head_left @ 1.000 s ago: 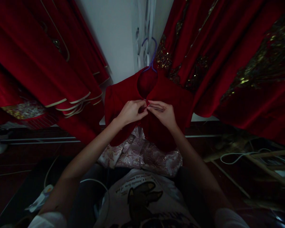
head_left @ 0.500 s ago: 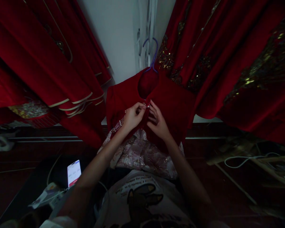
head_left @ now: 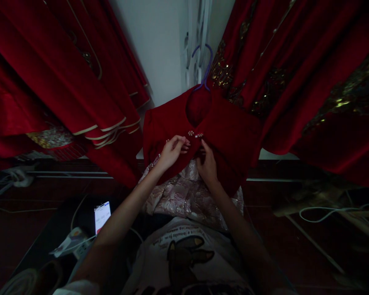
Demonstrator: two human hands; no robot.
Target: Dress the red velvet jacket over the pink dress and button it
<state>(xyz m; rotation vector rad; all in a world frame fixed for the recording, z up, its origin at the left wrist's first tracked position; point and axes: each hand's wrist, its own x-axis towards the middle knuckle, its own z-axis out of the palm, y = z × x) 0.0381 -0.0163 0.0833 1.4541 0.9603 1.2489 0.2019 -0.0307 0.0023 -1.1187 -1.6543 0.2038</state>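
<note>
A red sleeveless-looking garment [head_left: 233,135] hangs in front of me on a purple hanger [head_left: 208,67]. At its neck opening, a small beaded clasp [head_left: 195,134] spans the front, its two ornate halves side by side. Just below and left of the clasp is my left hand [head_left: 173,152], its fingers bent and closed at the garment's front. My right hand [head_left: 208,163] lies against the other side of the front, index finger stretched up and thumb apart. Pinkish shiny brocade cloth [head_left: 184,196] shows beneath the red garment, over my lap.
Red garments with pale piping [head_left: 110,102] hang at left, and red ones with gold sequins [head_left: 227,71] at right. A lit phone [head_left: 102,217] and a power strip [head_left: 81,248] sit on a dark surface at lower left. Wooden pieces and a white cable [head_left: 313,211] lie at right.
Both hands have come off the clasp and dropped slightly below it, so the clasp now shows uncovered. The whole view has shifted a little, moving the scene to the right.
</note>
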